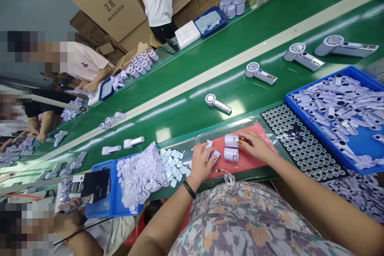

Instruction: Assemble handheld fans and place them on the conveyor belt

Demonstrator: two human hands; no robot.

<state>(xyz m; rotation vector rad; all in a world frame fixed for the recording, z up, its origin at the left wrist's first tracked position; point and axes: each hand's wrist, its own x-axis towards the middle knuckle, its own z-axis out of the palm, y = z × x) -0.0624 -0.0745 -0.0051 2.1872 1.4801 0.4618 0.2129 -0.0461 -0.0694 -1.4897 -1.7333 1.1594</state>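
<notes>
A broad green conveyor belt [180,116] is flanked at the near right by a blue tray [357,142], in which lilac handle parts [319,118] are heaped. Beside the tray a ring-covered black sheet [303,142] is laid, and next to that a red mat [252,163] is spread. The right hand [256,146] is held with fingers narrowed at one end of the upper lilac cylinder [230,141]; whether it is gripped cannot be told. The left hand [201,162] is curled over small lilac pieces [214,156]; a hold cannot be confirmed. Between the hands, the upper cylinder is placed on the mat just beside the lower lilac cylinder [231,155]
</notes>
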